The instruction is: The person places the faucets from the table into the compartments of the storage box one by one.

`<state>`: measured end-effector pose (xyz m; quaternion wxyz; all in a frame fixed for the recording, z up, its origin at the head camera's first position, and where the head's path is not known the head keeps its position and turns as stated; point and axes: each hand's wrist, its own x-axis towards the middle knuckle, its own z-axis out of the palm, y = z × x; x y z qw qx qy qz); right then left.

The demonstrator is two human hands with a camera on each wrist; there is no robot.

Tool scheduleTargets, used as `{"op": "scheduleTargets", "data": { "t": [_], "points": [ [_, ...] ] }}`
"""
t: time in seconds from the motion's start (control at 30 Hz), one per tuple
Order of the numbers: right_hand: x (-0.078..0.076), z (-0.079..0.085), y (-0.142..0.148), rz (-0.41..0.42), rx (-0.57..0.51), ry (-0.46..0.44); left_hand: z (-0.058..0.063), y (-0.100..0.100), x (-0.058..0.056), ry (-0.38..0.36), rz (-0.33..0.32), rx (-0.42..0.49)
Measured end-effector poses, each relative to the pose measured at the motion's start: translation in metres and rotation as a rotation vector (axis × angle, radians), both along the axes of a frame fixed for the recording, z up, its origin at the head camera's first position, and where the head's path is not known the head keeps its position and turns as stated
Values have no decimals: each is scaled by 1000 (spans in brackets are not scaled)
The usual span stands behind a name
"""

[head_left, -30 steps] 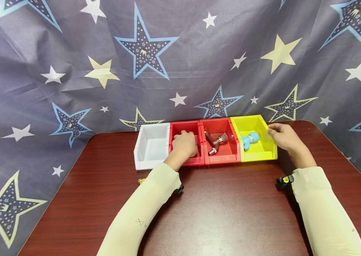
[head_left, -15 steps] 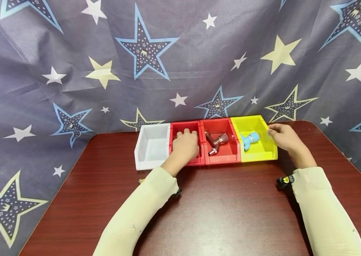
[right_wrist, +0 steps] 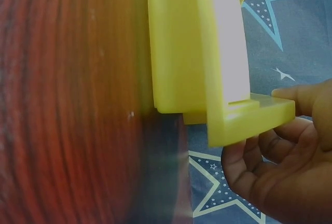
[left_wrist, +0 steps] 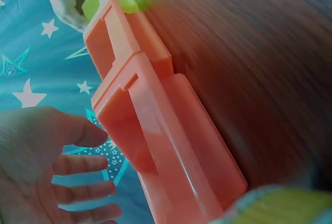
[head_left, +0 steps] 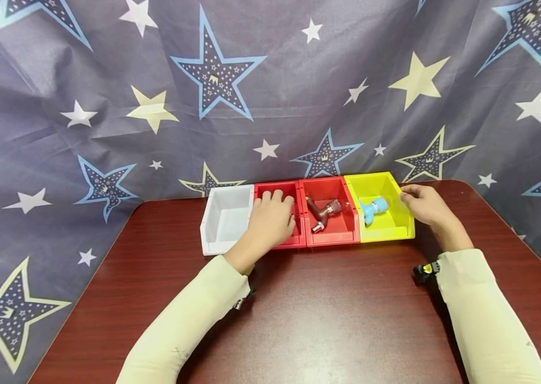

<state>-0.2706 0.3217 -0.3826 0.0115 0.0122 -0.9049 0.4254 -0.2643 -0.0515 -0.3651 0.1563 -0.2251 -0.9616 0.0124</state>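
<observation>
In the head view, my left hand (head_left: 269, 220) is over the left red bin (head_left: 277, 188), hiding most of its inside. The left wrist view shows that hand (left_wrist: 36, 156) with fingers apart and nearly straight, nothing between them. My right hand (head_left: 426, 205) is at the right side of the yellow bin (head_left: 388, 234). Seen from the right wrist, its thumb and fingers (right_wrist: 236, 164) pinch the bin's rim (right_wrist: 270, 115). A light blue tap (head_left: 373, 210) lies in the yellow bin. The right red bin (head_left: 333, 238) holds a dark brown tap (head_left: 320, 213) with a metal spout end.
A white bin (head_left: 210, 246) adjoins the red bins on the left, so the bins form one row. They stand at the back of a dark red wooden table (head_left: 328, 309). Behind hangs a grey curtain (head_left: 289, 96) with stars.
My left hand has drawn slightly left, its fingers loosening and straightening over the left red bin, and its forearm has shifted left. My right hand and the bins stay put.
</observation>
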Motion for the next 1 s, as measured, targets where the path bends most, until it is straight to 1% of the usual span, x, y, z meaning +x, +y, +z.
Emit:
{"op": "scheduleTargets", "data": {
  "t": [0.1,0.2,0.33,0.47,0.57,0.67,0.77,0.87,1.0],
  "points": [
    [0,0,0,-1,2,1,0,-8,2,34,-44,1],
    [-1,0,0,-1,5,2,0,-17,2,62,-102,12],
    [-1,0,1,-2,11,5,1,-30,2,96,-210,32],
    [-1,0,1,1,4,1,4,-43,1,111,-319,40],
    [-1,1,0,-2,-2,1,6,-53,3,134,-385,36],
    [-1,1,0,-8,-3,6,6,-63,6,165,-424,17],
    [-1,1,-1,-6,-3,6,5,-73,11,177,-439,0],
    [-1,0,0,-4,-1,13,3,-84,15,166,-448,-9],
    [-1,-2,0,-3,-1,21,0,-98,18,148,-484,-26]
  ]
}}
